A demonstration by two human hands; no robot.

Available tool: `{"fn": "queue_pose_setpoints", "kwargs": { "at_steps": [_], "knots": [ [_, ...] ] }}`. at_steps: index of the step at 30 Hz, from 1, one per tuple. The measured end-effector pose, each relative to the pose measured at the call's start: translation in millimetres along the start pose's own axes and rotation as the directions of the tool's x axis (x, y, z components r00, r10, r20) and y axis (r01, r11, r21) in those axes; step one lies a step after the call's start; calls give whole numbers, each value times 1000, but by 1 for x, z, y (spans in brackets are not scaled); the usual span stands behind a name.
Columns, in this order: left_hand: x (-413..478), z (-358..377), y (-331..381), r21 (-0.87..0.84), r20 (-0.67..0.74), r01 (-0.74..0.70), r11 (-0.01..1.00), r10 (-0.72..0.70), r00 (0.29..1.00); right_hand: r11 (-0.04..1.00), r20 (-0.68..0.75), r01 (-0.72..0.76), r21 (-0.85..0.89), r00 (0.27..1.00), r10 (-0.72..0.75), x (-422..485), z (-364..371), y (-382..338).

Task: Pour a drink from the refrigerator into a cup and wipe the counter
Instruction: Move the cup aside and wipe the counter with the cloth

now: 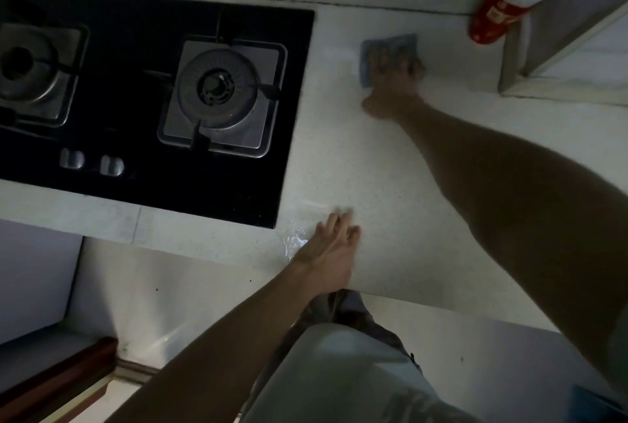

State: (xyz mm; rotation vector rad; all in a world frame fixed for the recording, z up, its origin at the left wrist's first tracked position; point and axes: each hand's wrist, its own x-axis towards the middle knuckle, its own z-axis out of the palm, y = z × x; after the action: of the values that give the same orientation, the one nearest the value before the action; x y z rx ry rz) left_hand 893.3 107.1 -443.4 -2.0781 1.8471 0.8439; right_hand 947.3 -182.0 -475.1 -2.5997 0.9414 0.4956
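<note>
My right hand presses flat on a blue-grey cloth at the far side of the pale speckled counter, arm stretched out. The cloth lies flat, partly hidden under my fingers. My left hand rests near the counter's front edge, fingers spread and holding nothing. A small wet, shiny patch lies just left of that hand. No cup or drink is in view.
A black two-burner gas hob fills the counter's left side. A red spray can with a white cap stands at the back right by the wall. A pale cabinet or frame corner juts in at the right.
</note>
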Motion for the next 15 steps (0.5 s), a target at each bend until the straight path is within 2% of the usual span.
{"fn": "queue_pose_setpoints", "kwargs": {
  "at_steps": [6,10,15],
  "knots": [
    [-17,6,-9,-155,-81,-11,988,-1,997,993,11,108,-49,994,-108,-57,39,-46],
    [-43,28,-27,-110,-133,-15,994,0,991,991,-15,137,5,990,-137,-102,64,-66],
    [-80,46,-62,-54,-87,-9,999,4,996,990,-48,115,81,993,-111,-175,105,-90]
  ]
}}
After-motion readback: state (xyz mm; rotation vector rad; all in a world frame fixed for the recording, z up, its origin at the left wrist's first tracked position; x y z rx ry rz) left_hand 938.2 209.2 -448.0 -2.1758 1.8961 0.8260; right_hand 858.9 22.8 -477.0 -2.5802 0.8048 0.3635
